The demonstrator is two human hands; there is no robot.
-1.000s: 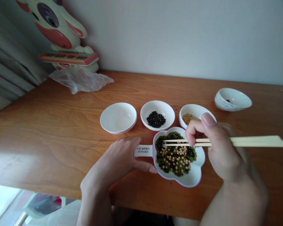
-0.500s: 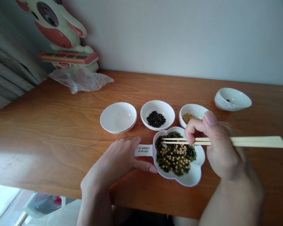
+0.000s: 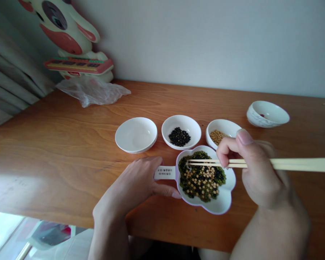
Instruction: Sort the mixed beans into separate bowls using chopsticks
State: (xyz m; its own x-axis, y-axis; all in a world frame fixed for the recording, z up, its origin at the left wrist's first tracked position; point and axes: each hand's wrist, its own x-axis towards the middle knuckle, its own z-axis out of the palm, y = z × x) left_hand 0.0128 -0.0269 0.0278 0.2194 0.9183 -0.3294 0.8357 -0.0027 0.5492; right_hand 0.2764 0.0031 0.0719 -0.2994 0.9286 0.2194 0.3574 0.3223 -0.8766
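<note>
A flower-shaped white dish (image 3: 224, 202) near the table's front edge holds mixed green, black and yellow beans (image 3: 202, 178). My left hand (image 3: 135, 187) grips the dish's labelled handle (image 3: 164, 173), thumb against the rim. My right hand (image 3: 256, 169) is closed on a pair of wooden chopsticks (image 3: 287, 164), whose tips hover over the far left of the bean pile. Behind the dish stand three small white bowls: an empty one (image 3: 135, 134), one with black beans (image 3: 181, 131) and one with yellow beans (image 3: 222, 133).
A fourth white bowl (image 3: 267, 113) sits at the far right of the wooden table (image 3: 56, 144). A crumpled clear plastic bag (image 3: 93, 91) and a cartoon figurine (image 3: 70, 39) stand at the back left by a curtain. A wall runs behind.
My right hand and the chopsticks have shifted slightly right and up over the dish. The left hand has stayed on the handle.
</note>
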